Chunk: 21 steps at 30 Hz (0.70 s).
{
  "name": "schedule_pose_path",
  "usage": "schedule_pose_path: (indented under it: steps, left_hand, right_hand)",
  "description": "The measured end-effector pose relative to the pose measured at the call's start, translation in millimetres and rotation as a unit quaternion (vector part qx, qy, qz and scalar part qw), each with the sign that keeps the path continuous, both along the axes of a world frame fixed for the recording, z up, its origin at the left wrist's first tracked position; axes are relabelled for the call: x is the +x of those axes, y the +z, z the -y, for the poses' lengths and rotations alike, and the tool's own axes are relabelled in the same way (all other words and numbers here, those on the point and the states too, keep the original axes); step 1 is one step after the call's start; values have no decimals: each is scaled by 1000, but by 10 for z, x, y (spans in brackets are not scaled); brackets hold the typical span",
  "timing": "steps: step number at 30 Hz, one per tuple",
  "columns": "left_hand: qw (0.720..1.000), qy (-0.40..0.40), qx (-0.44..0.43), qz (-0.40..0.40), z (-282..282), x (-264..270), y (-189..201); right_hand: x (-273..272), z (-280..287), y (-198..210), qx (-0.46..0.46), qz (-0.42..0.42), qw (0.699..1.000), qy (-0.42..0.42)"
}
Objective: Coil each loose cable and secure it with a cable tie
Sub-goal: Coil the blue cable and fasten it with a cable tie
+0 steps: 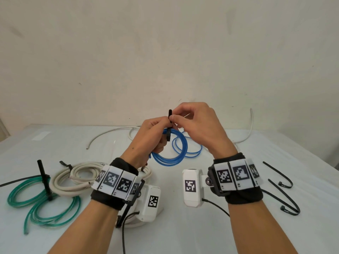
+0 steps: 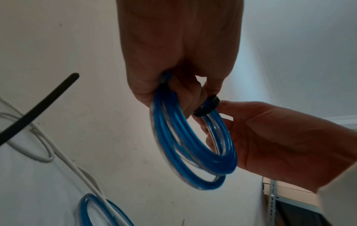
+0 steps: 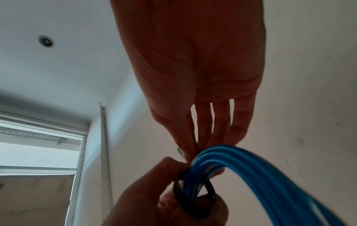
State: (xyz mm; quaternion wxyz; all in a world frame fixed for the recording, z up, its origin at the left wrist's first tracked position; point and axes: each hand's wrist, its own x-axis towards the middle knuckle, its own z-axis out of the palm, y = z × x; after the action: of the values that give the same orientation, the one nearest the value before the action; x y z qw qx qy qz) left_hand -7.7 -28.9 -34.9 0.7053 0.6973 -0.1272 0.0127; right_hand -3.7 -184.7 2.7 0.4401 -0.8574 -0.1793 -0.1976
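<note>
Above the table my left hand (image 1: 158, 130) grips a blue cable coil (image 1: 170, 156) at its top. A black cable tie (image 1: 168, 135) loops round the coil's strands, and its free end (image 1: 170, 113) sticks up. My right hand (image 1: 175, 117) pinches the tie between thumb and forefinger just above the loop. In the left wrist view the left hand (image 2: 179, 85) holds the coil (image 2: 193, 145), with the tie (image 2: 207, 105) at the top. The right wrist view shows the right hand's fingers (image 3: 204, 134) reaching down to the coil (image 3: 251, 175) and the tie loop (image 3: 193, 198).
More blue loops (image 1: 192, 151) lie on the white table behind the held coil. A loose white cable (image 1: 110, 135) runs across the back. At the left lie a tied green coil (image 1: 42, 198) and a tied beige coil (image 1: 73, 178). Spare black ties (image 1: 282, 191) lie at the right.
</note>
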Motion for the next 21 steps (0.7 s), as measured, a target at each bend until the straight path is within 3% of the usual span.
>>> schedule_pose_path:
  steps: [4, 10, 21]
  left_hand:
    - [1000, -15, -23, -14, 27, 6, -23]
    - [998, -40, 18, -39, 115, -8, -128]
    - [990, -109, -83, -39, -4, -62, 28]
  right_hand:
    - [-10, -39, -11, 24, 17, 1000, -1]
    - [8, -6, 8, 108, 37, 993, -34]
    - [-162, -181, 105, 197, 46, 978, 49]
